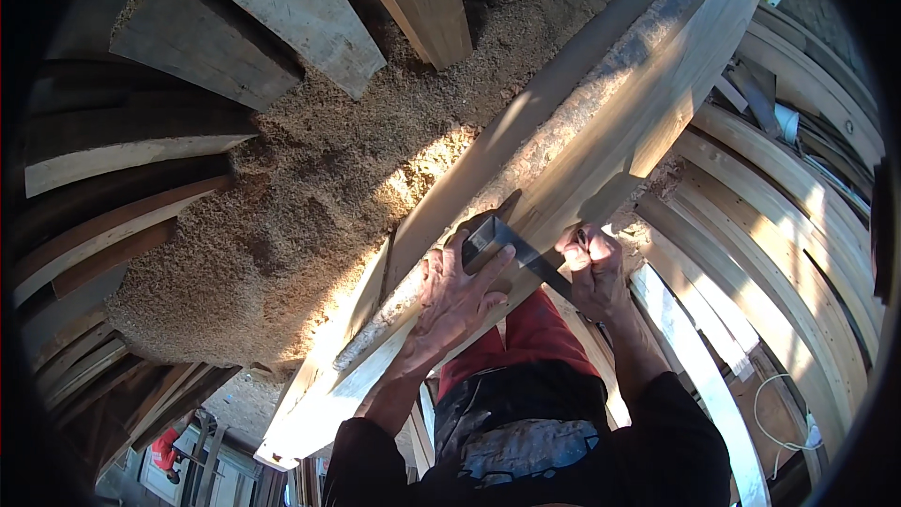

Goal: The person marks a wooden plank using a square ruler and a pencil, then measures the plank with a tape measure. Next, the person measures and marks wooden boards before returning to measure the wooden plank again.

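Observation:
A long timber beam (601, 160) runs slantwise across the middle, from lower left to upper right. Across its top lies a dark try square (485, 237), its blade reaching toward me and to the right. My left hand (455, 300) grips the square's thick end and presses it against the beam, fingers around it. Beside the blade, my right hand (597, 268) is closed in a pinch. A small dark tip shows between its fingers, too little to name.
Sawdust (282, 244) is heaped on the floor beyond the beam. Stacked boards (141, 145) stand at the left, and long planks (751, 225) lie at the right. Thick timbers (413, 0) jut in from the top. A person in red (166, 451) is far off at lower left.

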`<state>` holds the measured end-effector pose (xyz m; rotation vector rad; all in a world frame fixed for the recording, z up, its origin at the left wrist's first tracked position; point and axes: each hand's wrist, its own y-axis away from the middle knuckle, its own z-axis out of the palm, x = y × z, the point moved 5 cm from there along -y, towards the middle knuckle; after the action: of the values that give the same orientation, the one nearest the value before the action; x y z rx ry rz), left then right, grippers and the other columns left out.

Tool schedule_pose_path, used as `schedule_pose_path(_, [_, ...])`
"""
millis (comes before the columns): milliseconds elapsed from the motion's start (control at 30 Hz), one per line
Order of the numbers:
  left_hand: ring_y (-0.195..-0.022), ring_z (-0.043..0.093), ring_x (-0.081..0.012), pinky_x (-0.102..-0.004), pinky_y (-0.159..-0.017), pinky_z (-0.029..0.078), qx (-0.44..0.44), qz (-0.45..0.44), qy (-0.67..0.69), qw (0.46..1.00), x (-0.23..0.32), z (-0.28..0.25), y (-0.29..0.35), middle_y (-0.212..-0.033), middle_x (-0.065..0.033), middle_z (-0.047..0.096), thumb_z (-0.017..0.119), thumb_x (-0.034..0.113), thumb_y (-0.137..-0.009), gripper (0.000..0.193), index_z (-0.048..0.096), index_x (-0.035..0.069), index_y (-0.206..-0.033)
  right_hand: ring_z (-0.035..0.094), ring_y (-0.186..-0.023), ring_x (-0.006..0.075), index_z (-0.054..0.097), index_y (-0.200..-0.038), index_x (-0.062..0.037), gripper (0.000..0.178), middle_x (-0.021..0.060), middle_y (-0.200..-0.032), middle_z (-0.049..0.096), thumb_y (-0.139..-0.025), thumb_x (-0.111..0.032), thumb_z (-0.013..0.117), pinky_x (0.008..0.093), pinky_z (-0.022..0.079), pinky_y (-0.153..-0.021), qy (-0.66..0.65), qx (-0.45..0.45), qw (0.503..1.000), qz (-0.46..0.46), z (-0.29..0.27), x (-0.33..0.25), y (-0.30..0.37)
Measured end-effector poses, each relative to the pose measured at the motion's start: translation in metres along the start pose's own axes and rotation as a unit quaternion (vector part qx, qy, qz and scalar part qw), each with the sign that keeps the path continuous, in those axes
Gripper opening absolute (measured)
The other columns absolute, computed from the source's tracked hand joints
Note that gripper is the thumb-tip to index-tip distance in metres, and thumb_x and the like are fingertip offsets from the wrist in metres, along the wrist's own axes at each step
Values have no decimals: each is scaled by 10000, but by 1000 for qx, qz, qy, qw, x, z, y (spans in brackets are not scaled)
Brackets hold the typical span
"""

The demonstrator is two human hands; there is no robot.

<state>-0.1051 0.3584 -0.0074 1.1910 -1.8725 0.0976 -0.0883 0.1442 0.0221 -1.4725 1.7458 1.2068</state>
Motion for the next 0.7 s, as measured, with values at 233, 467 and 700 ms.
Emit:
schedule_pose_path(233, [-1226,448,-464,-612,-1014,391,-45,-41,-15,998,-23,2,48,-1500,-251,303,642,574,-895,619,538,339,-1458,635,-753,347,676,-1011,3,181,159,-821,634,-938,-161,649,420,507,-667,59,-87,994,-10,40,-6,13])
schedule_pose_path(467, [-1219,443,-444,-588,-1019,382,-26,-43,-32,998,-27,3,58,-1488,-228,322,568,648,-916,597,617,295,-1395,582,-708,341,703,-1105,-47,294,126,-792,586,-876,-231,722,450,452,-636,133,-68,986,-70,59,-12,26])
schedule_pose_path(700, [-1185,447,-447,-583,-982,383,20,-45,-28,998,-31,10,61,-1473,-219,339,510,704,-920,618,722,234,-1260,557,-756,302,707,-1179,-113,363,96,-837,562,-851,-263,751,439,415,-688,181,-78,976,-90,75,-9,36])
